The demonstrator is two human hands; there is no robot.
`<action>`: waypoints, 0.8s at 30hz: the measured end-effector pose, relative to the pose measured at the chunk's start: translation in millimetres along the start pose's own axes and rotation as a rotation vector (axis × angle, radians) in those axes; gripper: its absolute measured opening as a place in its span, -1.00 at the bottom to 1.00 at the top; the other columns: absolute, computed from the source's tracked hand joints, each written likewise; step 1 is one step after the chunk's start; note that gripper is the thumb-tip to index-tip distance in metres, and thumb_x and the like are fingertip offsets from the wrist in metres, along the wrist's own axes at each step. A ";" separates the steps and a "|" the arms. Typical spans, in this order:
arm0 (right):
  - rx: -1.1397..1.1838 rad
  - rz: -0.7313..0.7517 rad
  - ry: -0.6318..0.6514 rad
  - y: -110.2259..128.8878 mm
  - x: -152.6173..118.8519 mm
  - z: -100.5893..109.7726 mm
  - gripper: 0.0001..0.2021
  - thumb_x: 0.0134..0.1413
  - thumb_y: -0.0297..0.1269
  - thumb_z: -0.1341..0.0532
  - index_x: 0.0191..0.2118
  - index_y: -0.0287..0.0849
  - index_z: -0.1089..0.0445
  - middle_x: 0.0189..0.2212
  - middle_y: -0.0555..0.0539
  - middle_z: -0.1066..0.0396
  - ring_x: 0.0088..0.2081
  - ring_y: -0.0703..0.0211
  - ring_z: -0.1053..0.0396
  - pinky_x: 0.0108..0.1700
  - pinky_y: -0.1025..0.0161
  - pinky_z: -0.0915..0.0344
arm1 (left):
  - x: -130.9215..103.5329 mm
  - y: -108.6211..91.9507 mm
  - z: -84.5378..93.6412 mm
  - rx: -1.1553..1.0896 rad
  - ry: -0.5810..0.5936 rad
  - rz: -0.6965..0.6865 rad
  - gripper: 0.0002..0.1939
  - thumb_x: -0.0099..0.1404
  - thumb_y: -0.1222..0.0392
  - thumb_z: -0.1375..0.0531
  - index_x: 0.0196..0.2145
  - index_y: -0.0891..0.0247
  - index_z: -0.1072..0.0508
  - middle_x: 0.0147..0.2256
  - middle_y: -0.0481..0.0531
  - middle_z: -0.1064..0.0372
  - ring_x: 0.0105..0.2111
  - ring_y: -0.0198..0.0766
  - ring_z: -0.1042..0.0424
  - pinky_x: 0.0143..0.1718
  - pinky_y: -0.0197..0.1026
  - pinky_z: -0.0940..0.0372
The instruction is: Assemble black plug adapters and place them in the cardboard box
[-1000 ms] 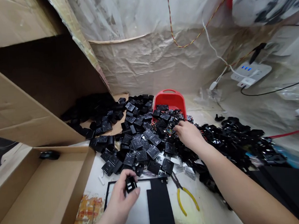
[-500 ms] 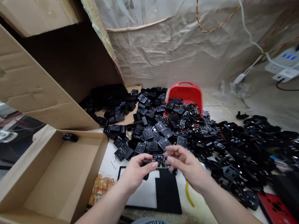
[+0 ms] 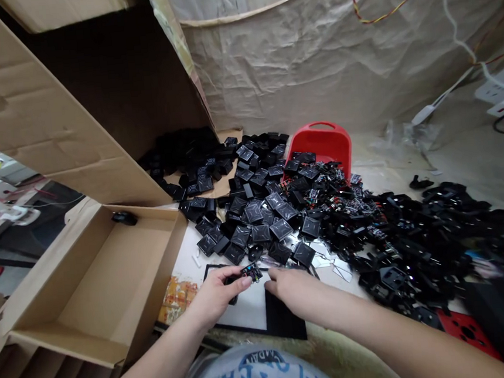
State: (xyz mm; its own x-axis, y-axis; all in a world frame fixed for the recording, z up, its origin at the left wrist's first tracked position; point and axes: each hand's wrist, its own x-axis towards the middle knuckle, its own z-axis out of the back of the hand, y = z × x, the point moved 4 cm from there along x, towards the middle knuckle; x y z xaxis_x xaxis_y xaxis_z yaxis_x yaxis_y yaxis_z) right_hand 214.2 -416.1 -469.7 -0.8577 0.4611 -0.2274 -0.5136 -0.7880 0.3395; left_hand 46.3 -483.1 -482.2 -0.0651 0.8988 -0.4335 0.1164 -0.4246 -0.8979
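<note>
Your left hand (image 3: pixel 219 292) pinches a small, dark, component-studded circuit board (image 3: pixel 251 272) between thumb and fingers, above the flat black-and-white rectangular mat (image 3: pixel 285 321). Expect it light and stiff but fragile; hold it by its edges. Your right hand (image 3: pixel 291 291) curls nearby; whether its grip holds anything, I can't tell.
</note>
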 end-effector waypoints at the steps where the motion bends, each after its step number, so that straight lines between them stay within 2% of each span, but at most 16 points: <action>1: -0.072 0.032 0.060 3.0 2.3 -10.9 -0.78 0.12 -0.52 -0.16 -0.19 -0.15 -0.50 -0.26 -0.15 -0.48 -0.35 0.09 -0.44 -0.39 0.28 -0.25 | -0.6 5.0 -0.5 -0.007 -0.003 0.009 -0.59 0.00 -0.07 -0.42 -0.28 0.28 -0.62 -0.42 -0.01 -0.44 -0.45 -0.36 -0.25 -0.44 -0.32 -0.12; 3: -0.122 0.081 0.112 8.0 5.4 -26.8 -0.74 0.13 -0.54 -0.13 -0.13 -0.18 -0.48 -0.19 -0.19 -0.48 -0.29 0.03 -0.45 -0.39 0.26 -0.24 | -1.3 10.2 -2.4 -0.021 -0.010 0.008 -0.60 -0.01 -0.05 -0.43 -0.28 0.26 -0.63 -0.36 0.01 -0.49 -0.40 -0.32 -0.30 -0.39 -0.31 -0.16; 6: -0.093 0.080 0.103 8.5 6.8 -34.0 -0.76 0.13 -0.56 -0.11 -0.19 -0.21 -0.48 -0.23 -0.19 -0.49 -0.30 0.04 -0.45 -0.36 0.26 -0.25 | -2.2 7.4 -4.0 -0.020 -0.022 -0.011 -0.63 -0.02 -0.02 -0.43 -0.28 0.23 -0.64 -0.32 0.01 -0.53 -0.34 -0.29 -0.36 -0.28 -0.29 -0.21; 10: -0.055 -0.001 0.073 -1.7 5.4 -27.4 -0.74 0.05 -0.63 -0.11 -0.22 -0.24 -0.46 -0.30 -0.17 -0.50 -0.37 0.07 -0.47 -0.36 0.24 -0.27 | -3.7 -3.7 -2.8 0.009 -0.054 -0.037 -0.62 -0.03 0.00 -0.44 -0.26 0.23 -0.64 -0.29 0.02 -0.56 -0.29 -0.23 -0.40 -0.17 -0.24 -0.26; 12: 0.034 -0.093 -0.009 -8.1 2.3 -19.0 -0.79 0.09 -0.57 -0.11 -0.23 -0.23 -0.43 -0.29 -0.16 -0.50 -0.33 0.06 -0.48 -0.32 0.22 -0.30 | -4.2 -7.8 -2.6 0.026 -0.081 -0.051 -0.61 -0.04 -0.01 -0.44 -0.26 0.24 -0.64 -0.29 0.04 -0.56 -0.27 -0.20 -0.41 -0.16 -0.21 -0.28; 14: 0.350 -0.235 -0.177 -14.0 -4.7 -7.8 -0.89 0.15 -0.41 -0.13 -0.25 -0.18 -0.40 -0.33 -0.10 -0.50 -0.31 0.08 -0.47 -0.28 0.21 -0.34 | -3.9 -11.4 -4.2 0.050 -0.101 -0.083 -0.62 -0.04 0.00 -0.43 -0.28 0.26 -0.65 -0.30 0.06 -0.56 -0.27 -0.18 -0.42 -0.15 -0.19 -0.30; 16: 0.848 -0.348 -0.322 -15.3 -13.9 -0.5 -0.88 0.14 -0.23 -0.17 -0.26 -0.14 -0.36 -0.43 -0.02 -0.46 -0.37 0.12 -0.45 -0.31 0.21 -0.37 | -3.2 -15.6 -7.4 0.079 -0.106 -0.137 -0.64 -0.04 0.02 -0.43 -0.30 0.27 -0.65 -0.31 0.07 -0.54 -0.27 -0.17 -0.43 -0.14 -0.17 -0.31; 17: 1.079 -0.363 -0.350 -12.5 -17.4 1.5 -0.84 0.12 -0.16 -0.19 -0.25 -0.13 -0.35 -0.48 0.02 -0.42 -0.41 0.15 -0.44 -0.35 0.22 -0.37 | -2.9 -17.8 -9.4 0.095 -0.104 -0.165 -0.66 -0.03 0.02 -0.43 -0.30 0.27 -0.65 -0.32 0.07 -0.53 -0.27 -0.17 -0.43 -0.14 -0.17 -0.31; 19: 1.338 -0.323 -0.324 -1.9 -20.7 5.3 -0.76 0.08 -0.08 -0.22 -0.25 -0.14 -0.35 -0.52 0.06 -0.36 -0.48 0.20 -0.39 -0.42 0.24 -0.35 | -2.8 -21.9 -13.6 0.128 -0.092 -0.219 -0.68 -0.01 0.05 -0.43 -0.29 0.25 -0.65 -0.31 0.07 -0.52 -0.27 -0.16 -0.43 -0.14 -0.17 -0.32; 21: 1.330 -0.278 -0.342 6.9 -21.7 10.2 -0.77 0.08 -0.09 -0.23 -0.27 -0.14 -0.38 -0.53 0.05 -0.35 -0.50 0.22 -0.34 -0.43 0.25 -0.32 | -4.3 -25.2 -17.7 0.170 -0.073 -0.276 -0.71 0.03 0.08 -0.42 -0.26 0.20 -0.65 -0.31 0.07 -0.52 -0.27 -0.17 -0.44 -0.14 -0.17 -0.32; 24: 1.013 -0.211 -0.509 14.2 -21.4 17.5 -0.87 0.16 -0.21 -0.18 -0.29 -0.13 -0.43 -0.45 -0.01 -0.42 -0.41 0.18 -0.36 -0.35 0.23 -0.30 | -10.1 -29.5 -22.4 0.259 -0.074 -0.414 -0.77 0.10 0.13 -0.39 -0.23 0.12 -0.64 -0.32 0.05 -0.52 -0.27 -0.19 -0.44 -0.17 -0.18 -0.33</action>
State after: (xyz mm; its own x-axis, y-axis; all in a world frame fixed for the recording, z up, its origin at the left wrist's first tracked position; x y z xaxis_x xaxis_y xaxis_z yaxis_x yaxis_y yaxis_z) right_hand 224.9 -429.9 -444.0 -0.5443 0.8374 -0.0505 -0.2324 -0.0927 0.9682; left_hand 65.8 -477.3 -449.5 -0.1247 0.9917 -0.0325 -0.1838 -0.0553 -0.9814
